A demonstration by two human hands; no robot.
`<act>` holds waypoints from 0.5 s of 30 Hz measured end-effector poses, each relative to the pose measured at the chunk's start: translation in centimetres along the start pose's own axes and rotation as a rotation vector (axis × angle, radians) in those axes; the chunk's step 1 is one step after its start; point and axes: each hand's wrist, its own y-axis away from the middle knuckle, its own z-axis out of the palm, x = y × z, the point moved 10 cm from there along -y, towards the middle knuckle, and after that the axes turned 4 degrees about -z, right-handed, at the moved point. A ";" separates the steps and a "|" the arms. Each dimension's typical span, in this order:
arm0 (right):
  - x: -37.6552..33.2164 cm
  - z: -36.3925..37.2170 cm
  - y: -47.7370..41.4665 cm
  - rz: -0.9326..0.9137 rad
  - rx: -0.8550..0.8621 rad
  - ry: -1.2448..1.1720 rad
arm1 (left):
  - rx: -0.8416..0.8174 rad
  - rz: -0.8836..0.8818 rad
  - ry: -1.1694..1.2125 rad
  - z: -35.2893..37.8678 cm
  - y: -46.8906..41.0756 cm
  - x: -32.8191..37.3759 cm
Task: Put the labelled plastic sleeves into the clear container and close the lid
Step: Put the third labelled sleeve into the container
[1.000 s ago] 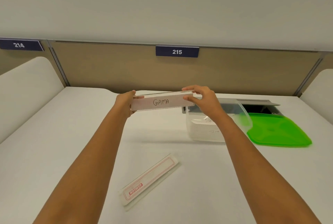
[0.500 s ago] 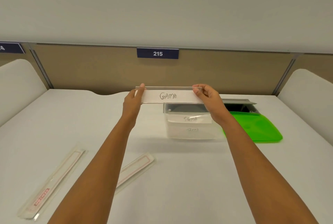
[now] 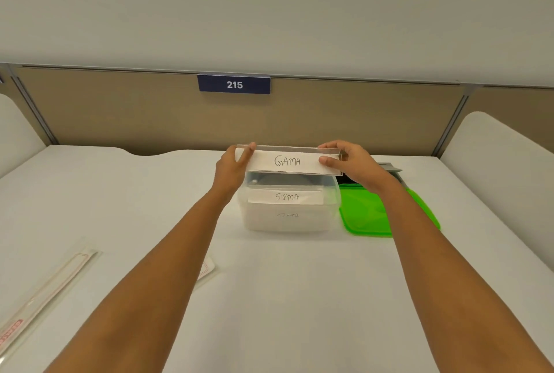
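hands pinch the "gama" sleeve (image 3: 289, 160) level above the open clear container (image 3: 287, 221): left hand (image 3: 232, 165) at one end, right hand (image 3: 352, 162) at the other. "sigma" sleeve (image 3: 286, 197) sits inside; green lid (image 3: 419, 216) lies just beside.

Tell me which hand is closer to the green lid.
Right. The right hand pinches one end of the GAMA sleeve right by the green lid; the left hand holds the other end, across the clear container from the lid.
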 end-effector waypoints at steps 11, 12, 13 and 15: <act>4.2 0.6 -3.6 -0.002 -0.057 0.167 | -0.266 0.005 -0.382 4.5 -4.2 -1.7; 4.6 1.0 -3.9 0.000 -0.071 0.182 | -0.269 0.002 -0.400 4.7 -4.4 -1.9; 4.9 1.3 -4.1 -0.002 -0.083 0.205 | -0.272 0.005 -0.423 4.9 -4.6 -2.1; 5.3 1.9 -4.7 -0.016 -0.105 0.261 | -0.282 0.026 -0.489 5.5 -4.9 -2.3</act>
